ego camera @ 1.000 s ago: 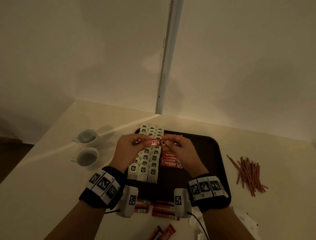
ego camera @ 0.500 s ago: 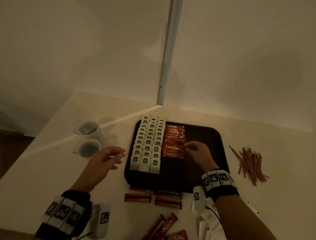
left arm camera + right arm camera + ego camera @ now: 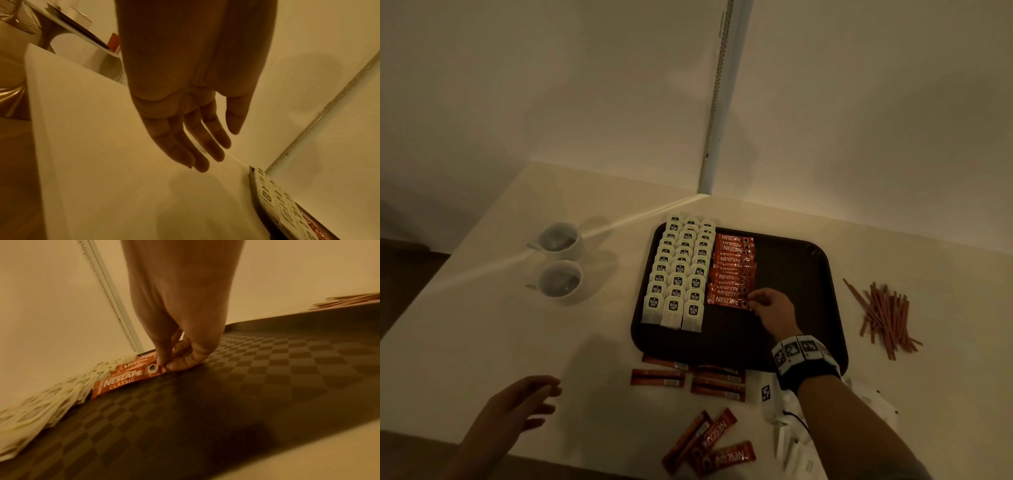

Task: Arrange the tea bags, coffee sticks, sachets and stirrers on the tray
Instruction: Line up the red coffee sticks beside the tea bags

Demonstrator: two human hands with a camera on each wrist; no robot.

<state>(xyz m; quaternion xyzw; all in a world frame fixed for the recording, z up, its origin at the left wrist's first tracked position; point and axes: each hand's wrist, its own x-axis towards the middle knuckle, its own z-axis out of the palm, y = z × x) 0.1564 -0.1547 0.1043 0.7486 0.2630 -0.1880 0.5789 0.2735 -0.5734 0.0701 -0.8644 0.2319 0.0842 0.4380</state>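
A dark tray (image 3: 801, 274) holds three rows of white tea bags (image 3: 678, 274) on its left and a column of red coffee sticks (image 3: 732, 267) beside them. My right hand (image 3: 755, 303) pinches the right end of the nearest coffee stick (image 3: 121, 382), which lies flat on the tray (image 3: 267, 378) at the front of the column. My left hand (image 3: 544, 394) hovers with straight fingers (image 3: 197, 146) over the bare table, left of the tray, holding nothing. Loose coffee sticks (image 3: 688, 378) lie in front of the tray, more coffee sticks (image 3: 709, 442) near the table's front edge.
Two white cups (image 3: 560, 260) stand left of the tray. A heap of brown stirrers (image 3: 883, 315) lies on the table to the right. White sachets (image 3: 787, 442) lie under my right forearm. A wall with a blind chain (image 3: 717, 102) rises behind the table.
Both hands held one coffee stick above the tray. The right hand laid it at the front of the column, and the left hand let go and drew back to the near left.
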